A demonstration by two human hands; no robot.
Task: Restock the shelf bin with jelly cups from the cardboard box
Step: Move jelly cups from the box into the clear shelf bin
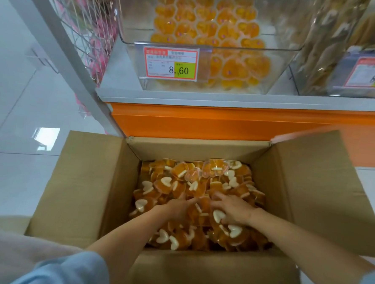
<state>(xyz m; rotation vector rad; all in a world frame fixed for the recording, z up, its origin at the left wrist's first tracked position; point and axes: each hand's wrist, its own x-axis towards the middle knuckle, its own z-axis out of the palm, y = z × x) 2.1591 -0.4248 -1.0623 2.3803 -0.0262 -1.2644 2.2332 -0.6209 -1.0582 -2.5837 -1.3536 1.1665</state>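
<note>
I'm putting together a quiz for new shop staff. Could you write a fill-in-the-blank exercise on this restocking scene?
1. The left hand and the right hand both reach into the open ____ box.
2. The orange jelly cups in it are ____-shaped.
3. The price tag on the clear shelf bin reads ____.

Missing words: cardboard; heart; 8.60

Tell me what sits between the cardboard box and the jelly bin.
In the head view, the grey shelf edge and an orange panel below it separate the box from the bin.
</note>
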